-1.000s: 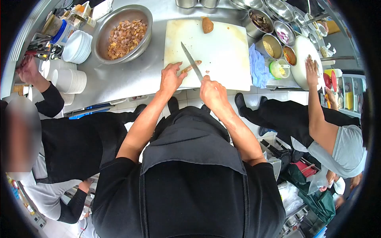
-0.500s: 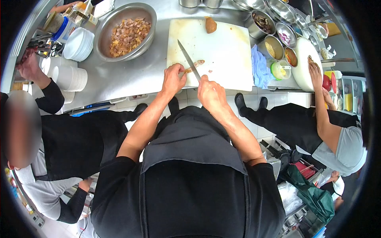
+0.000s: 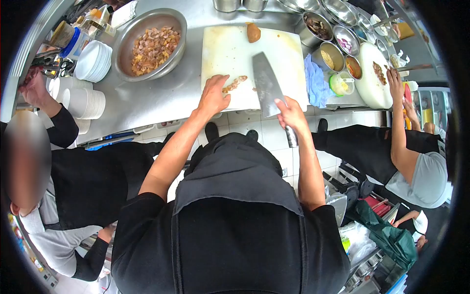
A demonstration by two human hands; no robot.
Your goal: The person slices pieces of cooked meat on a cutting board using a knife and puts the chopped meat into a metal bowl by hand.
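Steel cleaver [image 3: 267,85] in right hand [image 3: 292,116]

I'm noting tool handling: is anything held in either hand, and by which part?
The right hand holds the knife near where handle meets blade, the handle's end sticking out. The left hand is beside the cut meat, with no hold visible.

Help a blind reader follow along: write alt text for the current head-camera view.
A person's right hand holds a cleaver over a white cutting board, the left hand beside a row of chopped meat. A metal bowl of diced meat sits left of the board; co-workers stand on either side.
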